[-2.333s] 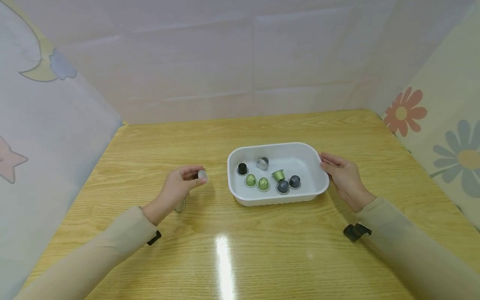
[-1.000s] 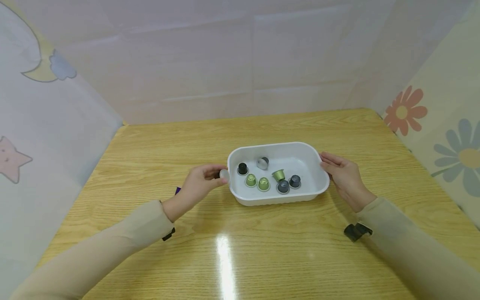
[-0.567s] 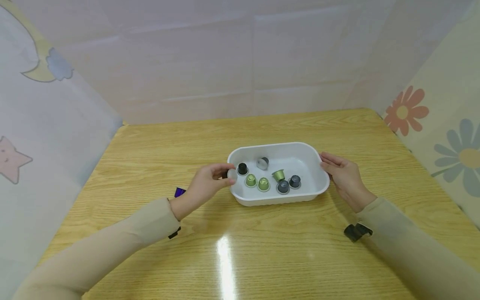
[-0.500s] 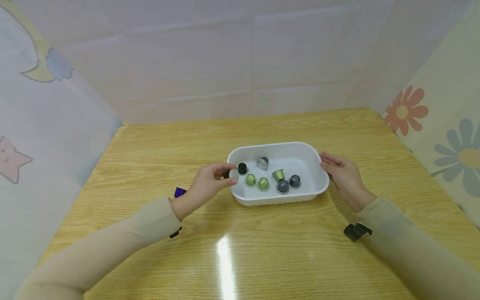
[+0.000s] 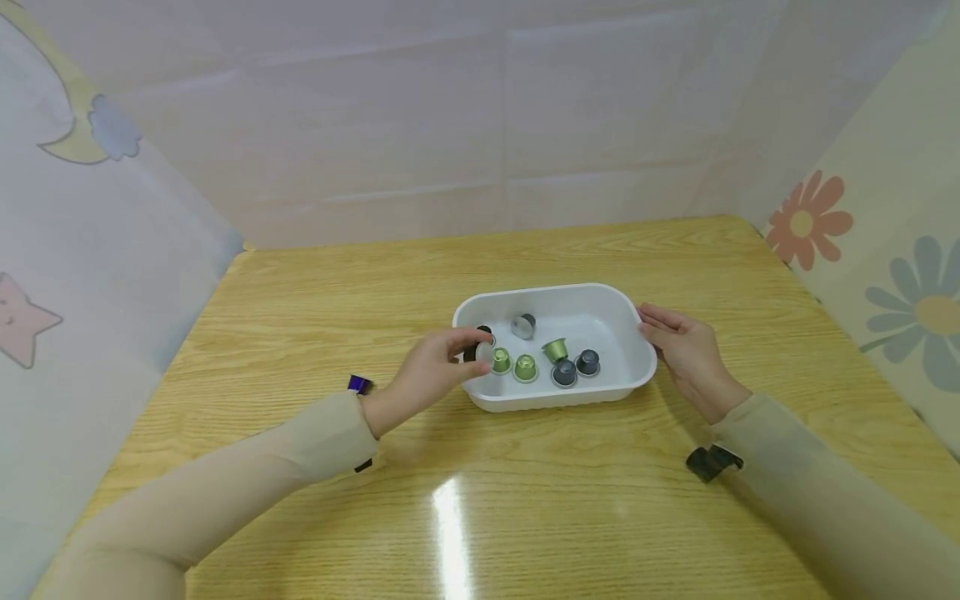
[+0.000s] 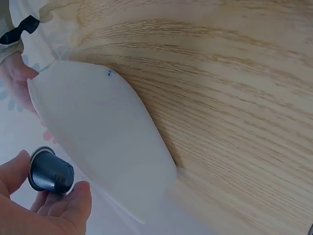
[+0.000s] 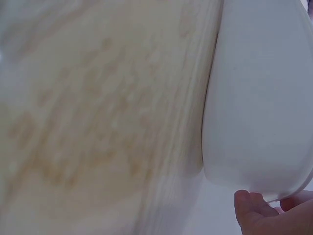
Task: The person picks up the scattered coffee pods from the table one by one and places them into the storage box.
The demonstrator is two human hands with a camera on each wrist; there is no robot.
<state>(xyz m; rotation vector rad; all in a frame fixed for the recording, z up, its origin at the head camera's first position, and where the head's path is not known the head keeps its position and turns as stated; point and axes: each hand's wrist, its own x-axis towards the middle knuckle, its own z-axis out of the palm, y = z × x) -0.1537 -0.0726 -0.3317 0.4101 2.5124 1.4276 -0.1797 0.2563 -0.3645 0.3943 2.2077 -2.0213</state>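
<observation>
My left hand (image 5: 431, 368) pinches a dark coffee capsule (image 6: 51, 171) between thumb and fingers, its pale lid turned toward the right. That capsule is over the left end of a white plastic tray (image 5: 555, 401), inside the rim in the head view. My right hand (image 5: 693, 358) grips the tray's right end, thumb on the near side of the rim. Inside the tray lie several capsules: green ones (image 5: 526, 368), dark grey ones (image 5: 588, 362), one on its side showing its lid (image 5: 522, 327), and a black one (image 5: 486, 330) partly hidden by my left fingers.
A purple capsule (image 5: 359, 384) lies on the wooden table (image 5: 525, 500) just left of my left wrist. Patterned cloth walls (image 5: 502, 125) rise at the table's back and both sides.
My left hand has carried the dark capsule rightward from the table to over the tray's left end. The purple capsule has come into view behind my wrist. My right hand stays on the tray.
</observation>
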